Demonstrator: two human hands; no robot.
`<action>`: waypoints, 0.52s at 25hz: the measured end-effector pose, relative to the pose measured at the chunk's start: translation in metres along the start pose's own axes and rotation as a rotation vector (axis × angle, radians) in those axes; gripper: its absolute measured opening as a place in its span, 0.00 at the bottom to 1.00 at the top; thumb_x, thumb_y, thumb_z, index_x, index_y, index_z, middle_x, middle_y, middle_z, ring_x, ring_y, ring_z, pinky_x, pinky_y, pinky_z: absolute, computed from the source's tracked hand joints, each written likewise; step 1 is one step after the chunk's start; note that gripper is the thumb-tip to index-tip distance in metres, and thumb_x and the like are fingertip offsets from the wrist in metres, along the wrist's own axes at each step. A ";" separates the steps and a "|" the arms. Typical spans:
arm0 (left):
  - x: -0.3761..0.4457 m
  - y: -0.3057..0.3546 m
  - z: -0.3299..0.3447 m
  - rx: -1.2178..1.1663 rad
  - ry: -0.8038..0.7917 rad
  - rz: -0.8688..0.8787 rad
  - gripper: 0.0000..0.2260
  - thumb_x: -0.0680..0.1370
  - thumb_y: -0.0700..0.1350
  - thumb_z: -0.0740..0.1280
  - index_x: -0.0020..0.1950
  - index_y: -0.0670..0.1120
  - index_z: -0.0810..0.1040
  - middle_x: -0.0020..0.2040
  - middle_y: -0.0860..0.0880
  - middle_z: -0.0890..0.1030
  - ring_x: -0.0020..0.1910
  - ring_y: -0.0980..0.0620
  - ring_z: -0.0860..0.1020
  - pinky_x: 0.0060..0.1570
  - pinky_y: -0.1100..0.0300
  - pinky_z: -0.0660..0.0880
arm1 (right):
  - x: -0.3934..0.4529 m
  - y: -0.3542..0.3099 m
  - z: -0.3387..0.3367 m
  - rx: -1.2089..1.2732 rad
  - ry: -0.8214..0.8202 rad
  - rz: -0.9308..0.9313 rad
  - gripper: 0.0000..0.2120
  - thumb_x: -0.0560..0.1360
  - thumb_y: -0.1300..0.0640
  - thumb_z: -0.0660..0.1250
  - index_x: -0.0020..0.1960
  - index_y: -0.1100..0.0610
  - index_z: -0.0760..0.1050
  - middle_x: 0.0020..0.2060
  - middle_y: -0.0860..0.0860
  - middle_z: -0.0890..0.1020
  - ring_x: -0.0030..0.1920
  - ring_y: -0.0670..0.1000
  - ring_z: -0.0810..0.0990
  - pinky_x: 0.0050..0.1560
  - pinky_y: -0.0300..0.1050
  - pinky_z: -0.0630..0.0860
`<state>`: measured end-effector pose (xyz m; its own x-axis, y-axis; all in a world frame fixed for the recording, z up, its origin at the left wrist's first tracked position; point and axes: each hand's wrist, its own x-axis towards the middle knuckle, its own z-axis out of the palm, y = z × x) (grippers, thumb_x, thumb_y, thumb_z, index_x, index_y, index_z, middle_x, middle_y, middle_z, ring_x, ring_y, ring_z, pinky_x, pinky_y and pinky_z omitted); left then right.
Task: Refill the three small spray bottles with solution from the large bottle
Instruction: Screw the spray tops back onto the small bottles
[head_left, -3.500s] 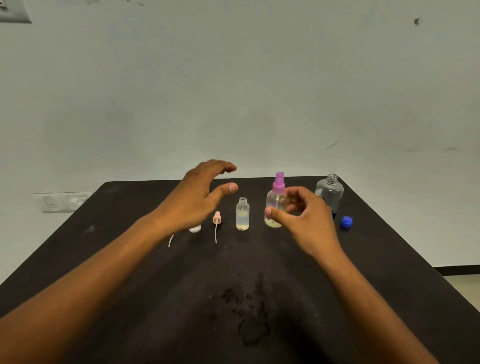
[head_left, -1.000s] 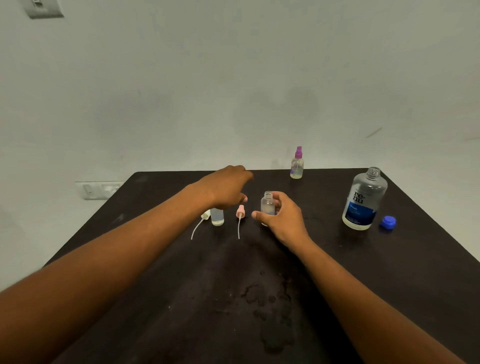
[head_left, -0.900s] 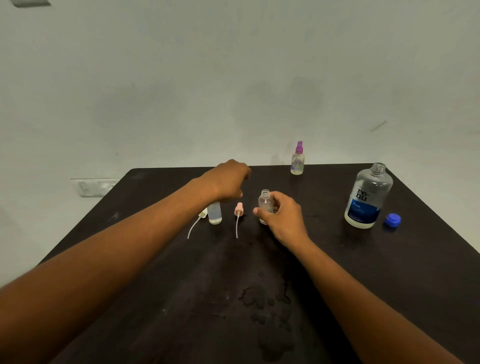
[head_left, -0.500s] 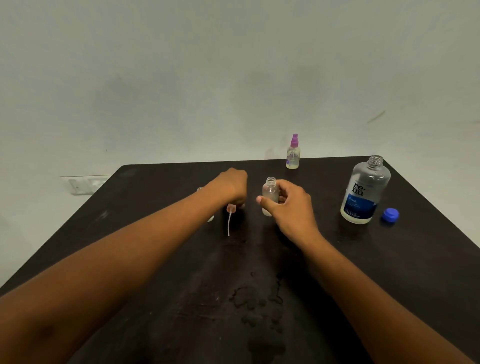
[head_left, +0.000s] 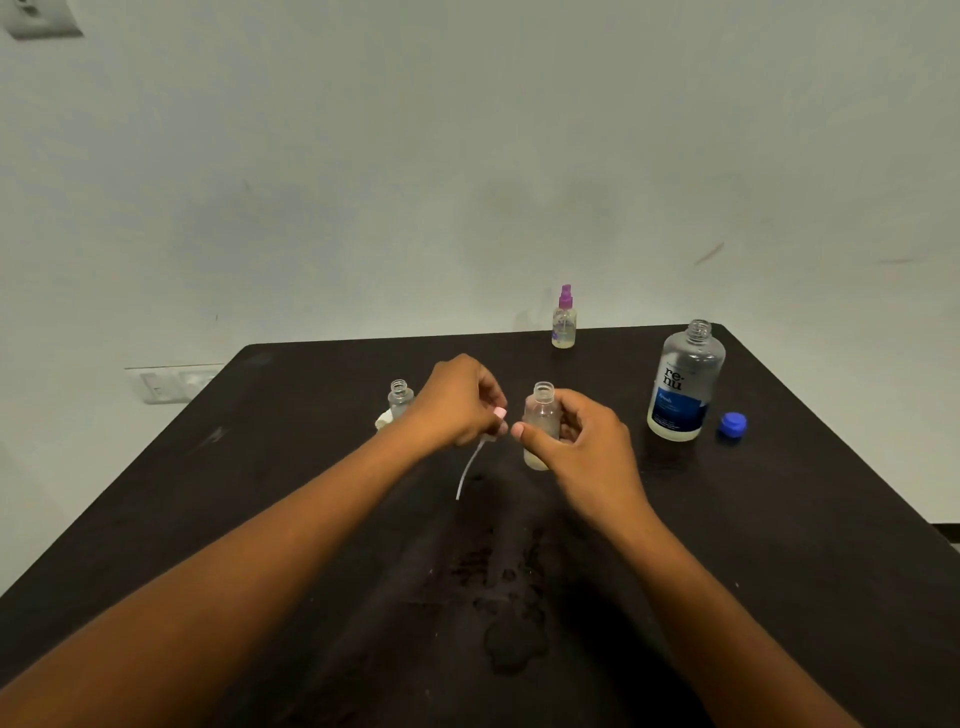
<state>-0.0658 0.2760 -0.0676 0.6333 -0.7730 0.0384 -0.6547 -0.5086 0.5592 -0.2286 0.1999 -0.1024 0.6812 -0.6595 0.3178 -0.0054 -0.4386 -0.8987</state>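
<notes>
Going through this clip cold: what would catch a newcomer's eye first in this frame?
Two hands meet at the middle of the dark table: the right hand grips an open small bottle, and the left hand pinches a pink sprayer top with its tube hanging. To the right stands the large bottle, uncapped, its blue cap beside it; a purple-topped spray bottle stands at the far edge.

Dim, even light; soft shadows; wide-angle bending at edges; slightly soft, grainy overall.

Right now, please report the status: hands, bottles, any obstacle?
Left hand pinches pink sprayer, tube dangling. Right hand grips open small bottle. Large bottle uncapped, upright. Nothing between sprayer and bottle neck.
</notes>
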 end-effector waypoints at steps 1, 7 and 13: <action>-0.015 0.001 -0.001 -0.073 0.012 0.028 0.11 0.70 0.38 0.80 0.51 0.46 0.87 0.42 0.51 0.87 0.41 0.56 0.85 0.47 0.57 0.85 | -0.012 -0.006 -0.001 0.038 -0.005 -0.005 0.09 0.73 0.54 0.77 0.50 0.45 0.80 0.43 0.46 0.84 0.45 0.42 0.82 0.38 0.28 0.76; -0.109 0.021 -0.026 -0.619 0.207 0.101 0.14 0.70 0.33 0.79 0.54 0.42 0.86 0.46 0.46 0.88 0.46 0.48 0.87 0.49 0.56 0.84 | -0.087 -0.037 -0.007 0.108 0.003 -0.011 0.07 0.76 0.54 0.74 0.52 0.47 0.80 0.43 0.45 0.83 0.45 0.48 0.83 0.46 0.48 0.82; -0.185 0.044 -0.051 -0.813 0.475 0.311 0.14 0.69 0.38 0.81 0.53 0.46 0.86 0.47 0.49 0.88 0.49 0.51 0.87 0.53 0.54 0.84 | -0.155 -0.066 -0.002 0.117 -0.014 -0.027 0.04 0.78 0.53 0.70 0.52 0.50 0.78 0.42 0.50 0.81 0.44 0.54 0.81 0.46 0.59 0.81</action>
<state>-0.1910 0.4161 -0.0082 0.6973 -0.5052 0.5084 -0.4501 0.2434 0.8592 -0.3350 0.3298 -0.0915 0.6904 -0.6391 0.3390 0.0980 -0.3817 -0.9191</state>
